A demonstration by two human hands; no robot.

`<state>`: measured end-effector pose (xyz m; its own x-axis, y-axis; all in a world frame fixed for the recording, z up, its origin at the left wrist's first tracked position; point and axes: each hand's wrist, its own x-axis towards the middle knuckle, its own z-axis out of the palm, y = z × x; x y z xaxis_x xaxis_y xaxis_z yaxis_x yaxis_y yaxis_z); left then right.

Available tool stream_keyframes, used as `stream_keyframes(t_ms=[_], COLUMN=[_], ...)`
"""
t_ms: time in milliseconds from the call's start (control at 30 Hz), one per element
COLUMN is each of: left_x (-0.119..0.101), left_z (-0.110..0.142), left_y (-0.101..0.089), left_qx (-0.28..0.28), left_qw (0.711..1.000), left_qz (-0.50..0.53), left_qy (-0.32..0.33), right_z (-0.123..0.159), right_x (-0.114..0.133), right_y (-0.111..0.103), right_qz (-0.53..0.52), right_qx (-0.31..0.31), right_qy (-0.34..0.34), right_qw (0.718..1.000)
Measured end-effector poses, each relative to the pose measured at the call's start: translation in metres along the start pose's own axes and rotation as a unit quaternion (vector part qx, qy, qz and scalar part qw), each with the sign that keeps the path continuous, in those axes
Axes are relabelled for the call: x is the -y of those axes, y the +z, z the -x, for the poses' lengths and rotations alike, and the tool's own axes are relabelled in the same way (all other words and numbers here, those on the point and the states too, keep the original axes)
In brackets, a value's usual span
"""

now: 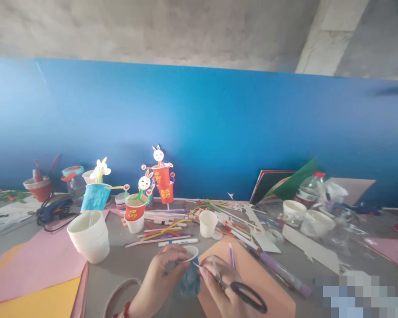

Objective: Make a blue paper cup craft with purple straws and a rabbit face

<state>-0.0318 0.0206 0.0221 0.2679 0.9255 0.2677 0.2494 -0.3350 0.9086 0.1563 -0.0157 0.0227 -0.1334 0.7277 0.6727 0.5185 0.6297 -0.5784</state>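
Observation:
My left hand is wrapped round a paper cup with a blue painted side and a white rim, held low at the front of the table. My right hand grips a pair of scissors, the dark handle loop sticking out to the lower right. A thin pale tip reaches from my right fingers to the cup's side just under the rim; whether it is a scissor blade or a small stick I cannot tell. Under my right hand lies an orange paper sheet.
Behind my hands stand a small white cup and scattered straws and pens. To the left are stacked white cups, rabbit-headed cup figures, a glue gun and pink paper. A plastic bottle stands right.

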Motion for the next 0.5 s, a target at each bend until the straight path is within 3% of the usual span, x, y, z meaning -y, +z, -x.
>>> stream_keyframes(t_ms=[133, 267, 367, 500], left_x=[-0.003, -0.006, -0.008, -0.012], left_z=[0.001, 0.003, 0.004, 0.005], left_y=[-0.001, 0.0, 0.0, 0.0], left_qx=[-0.01, -0.016, -0.034, -0.038], left_qw=[0.998, 0.977, 0.946, 0.915], left_qz=[-0.051, -0.169, -0.243, -0.298], left_qy=[0.037, 0.132, 0.209, 0.271], right_z=[0.002, 0.008, 0.013, 0.016], right_x=[-0.006, -0.008, -0.005, 0.001], right_y=[0.0, 0.003, 0.009, 0.016], right_qz=[0.037, -0.02, -0.117, -0.288], right_qx=[0.058, 0.032, -0.012, -0.053], right_qy=[-0.017, 0.022, 0.136, 0.349], right_qw=[0.997, 0.999, 0.984, 0.89])
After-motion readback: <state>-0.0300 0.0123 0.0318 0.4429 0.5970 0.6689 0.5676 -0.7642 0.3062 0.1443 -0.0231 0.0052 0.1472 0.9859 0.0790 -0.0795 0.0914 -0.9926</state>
